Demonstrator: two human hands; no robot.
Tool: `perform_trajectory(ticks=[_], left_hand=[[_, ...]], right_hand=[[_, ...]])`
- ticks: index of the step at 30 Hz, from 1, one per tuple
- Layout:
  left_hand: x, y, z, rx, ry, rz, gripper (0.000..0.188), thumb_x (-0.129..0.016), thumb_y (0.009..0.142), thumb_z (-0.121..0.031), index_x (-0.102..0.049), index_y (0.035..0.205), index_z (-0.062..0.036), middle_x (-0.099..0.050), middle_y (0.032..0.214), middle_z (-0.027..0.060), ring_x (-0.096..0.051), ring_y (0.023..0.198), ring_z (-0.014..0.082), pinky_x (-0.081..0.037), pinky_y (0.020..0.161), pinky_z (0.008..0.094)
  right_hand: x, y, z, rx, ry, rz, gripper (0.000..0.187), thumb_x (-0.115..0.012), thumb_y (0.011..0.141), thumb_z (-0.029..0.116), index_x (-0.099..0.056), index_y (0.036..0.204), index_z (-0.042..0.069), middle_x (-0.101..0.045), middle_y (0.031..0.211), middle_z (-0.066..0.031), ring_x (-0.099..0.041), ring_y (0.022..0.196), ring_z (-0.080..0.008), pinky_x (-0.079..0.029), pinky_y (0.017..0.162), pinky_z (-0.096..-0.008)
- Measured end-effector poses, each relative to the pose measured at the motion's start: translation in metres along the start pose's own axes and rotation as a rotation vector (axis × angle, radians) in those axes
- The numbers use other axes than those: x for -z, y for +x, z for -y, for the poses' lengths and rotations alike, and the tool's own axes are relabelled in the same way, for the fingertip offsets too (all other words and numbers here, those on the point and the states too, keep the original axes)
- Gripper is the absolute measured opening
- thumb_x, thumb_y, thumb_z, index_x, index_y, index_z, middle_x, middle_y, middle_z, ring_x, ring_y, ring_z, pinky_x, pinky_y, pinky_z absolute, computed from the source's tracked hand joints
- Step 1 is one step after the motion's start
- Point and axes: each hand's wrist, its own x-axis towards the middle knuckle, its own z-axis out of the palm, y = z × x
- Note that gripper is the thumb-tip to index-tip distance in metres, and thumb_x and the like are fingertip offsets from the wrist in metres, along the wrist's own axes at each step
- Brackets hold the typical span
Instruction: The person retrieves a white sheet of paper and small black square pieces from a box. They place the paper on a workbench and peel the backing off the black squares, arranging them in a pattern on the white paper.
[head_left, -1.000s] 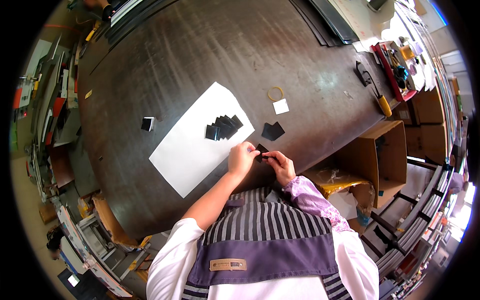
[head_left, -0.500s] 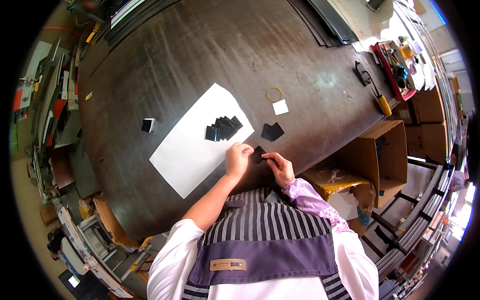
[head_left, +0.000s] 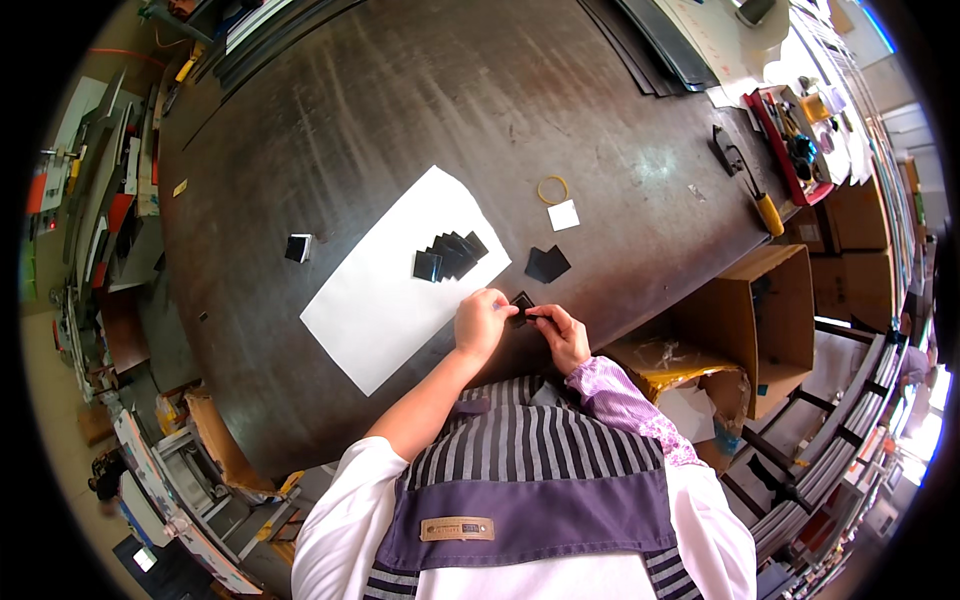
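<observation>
Between my two hands is a small black square piece (head_left: 521,304), close above the near part of the dark table. My left hand (head_left: 483,322) pinches its left side, and my right hand (head_left: 561,336) grips its right side. Part of the piece is hidden behind the fingers. Just beyond my left hand, several black squares (head_left: 450,256) lie overlapped on a white paper sheet (head_left: 370,300). Past my right hand, a few more black squares (head_left: 547,264) rest on bare table. A white square (head_left: 563,215) lies beyond them, beside a yellow rubber band (head_left: 552,189).
A small stack of black squares (head_left: 298,248) sits left of the sheet. At the table's right edge are a yellow-handled tool (head_left: 768,214) and a red tray (head_left: 812,185) of tools. Cardboard boxes (head_left: 765,320) stand below that edge. Dark flat sheets (head_left: 660,45) lie at the far side.
My left hand has moved slightly right, and its fingers now meet the black square piece. My right hand keeps its grip, nearly in place.
</observation>
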Motion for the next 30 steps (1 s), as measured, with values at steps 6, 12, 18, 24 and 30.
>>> perform_trajectory(ticks=[6,12,18,24,30], left_hand=[[-0.002,-0.004,0.008,0.003,-0.072,-0.099,0.015,-0.078,0.074,-0.013,-0.067,0.076,-0.0018,-0.066,0.078,0.0165,-0.064,0.073,0.0342,-0.049,0.067,0.0406],[0.01,-0.001,0.015,-0.016,0.01,-0.124,0.014,-0.078,0.075,-0.011,-0.07,0.079,-0.0006,-0.069,0.082,0.015,-0.066,0.077,0.0323,-0.051,0.071,0.0386],[0.043,0.008,0.002,0.039,-0.159,-0.254,0.017,-0.079,0.075,-0.005,-0.067,0.085,-0.0011,-0.066,0.082,0.0086,-0.059,0.071,0.019,-0.048,0.066,0.0332],[0.08,0.033,0.04,-0.072,0.211,-0.329,0.025,-0.076,0.076,-0.007,-0.063,0.097,-0.0049,-0.059,0.085,0.0094,-0.06,0.075,0.0264,-0.049,0.069,0.0377],[0.045,0.008,0.005,-0.355,0.128,-0.142,0.024,-0.075,0.078,-0.01,-0.063,0.099,-0.0055,-0.057,0.095,0.0106,-0.06,0.088,0.0309,-0.05,0.076,0.0402]], right_hand=[[-0.001,-0.001,0.004,0.004,-0.018,-0.002,0.017,-0.055,0.095,-0.001,-0.065,0.108,-0.001,-0.07,0.098,-0.0091,-0.066,0.094,-0.0152,-0.05,0.085,-0.0269],[-0.006,0.0,0.006,-0.016,-0.079,-0.027,0.016,-0.057,0.094,0.0,-0.065,0.108,0.001,-0.07,0.1,-0.0111,-0.067,0.096,-0.0177,-0.051,0.085,-0.0285],[-0.006,0.004,0.011,0.115,-0.356,-0.066,0.014,-0.059,0.093,0.002,-0.065,0.106,0.002,-0.07,0.101,-0.0142,-0.069,0.097,-0.0227,-0.052,0.083,-0.0316],[-0.002,0.009,0.012,0.076,-0.226,-0.058,0.016,-0.06,0.09,-0.001,-0.065,0.105,0.002,-0.068,0.092,-0.0114,-0.066,0.085,-0.0219,-0.051,0.076,-0.0283],[0.004,0.013,0.029,0.276,-0.48,-0.186,0.014,-0.065,0.085,0.001,-0.069,0.097,0.006,-0.058,0.092,-0.0079,-0.062,0.078,-0.025,-0.05,0.067,-0.0306]])
